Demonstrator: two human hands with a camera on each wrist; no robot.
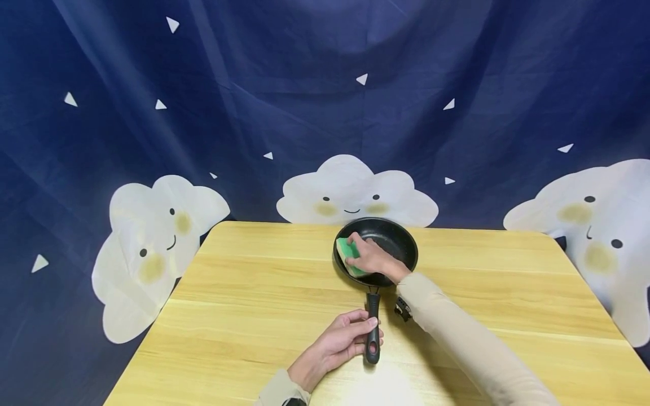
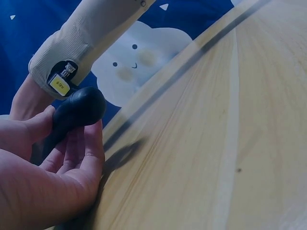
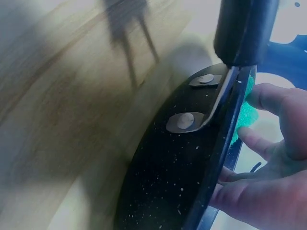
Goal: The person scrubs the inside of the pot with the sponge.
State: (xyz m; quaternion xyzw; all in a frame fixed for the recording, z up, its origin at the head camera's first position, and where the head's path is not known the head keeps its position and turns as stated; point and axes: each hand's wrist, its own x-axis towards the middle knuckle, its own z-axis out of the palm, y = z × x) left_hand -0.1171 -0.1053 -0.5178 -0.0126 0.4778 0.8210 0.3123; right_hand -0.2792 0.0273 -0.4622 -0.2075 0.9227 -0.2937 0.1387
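Note:
A black frying pan [image 1: 393, 237] sits over the far middle of the wooden table, its handle [image 1: 373, 304] pointing toward me. My left hand [image 1: 345, 341] grips that handle near its end, thumb on top and fingers beneath; the left wrist view shows the rounded handle end [image 2: 88, 108] in its grasp. Inside the pan, my right hand [image 1: 373, 256] holds a green and pale yellow sponge [image 1: 347, 248] against the left part of the pan. From the right wrist view, the riveted pan side [image 3: 168, 163] hides much of the sponge [image 3: 247, 115] behind the rim.
The light wooden table [image 1: 244, 293] stretches out on both sides of the pan. Behind its far edge hangs a dark blue curtain [image 1: 304, 101] printed with white clouds and small white triangles. The right forearm sleeve [image 1: 467, 338] crosses over the table's right half.

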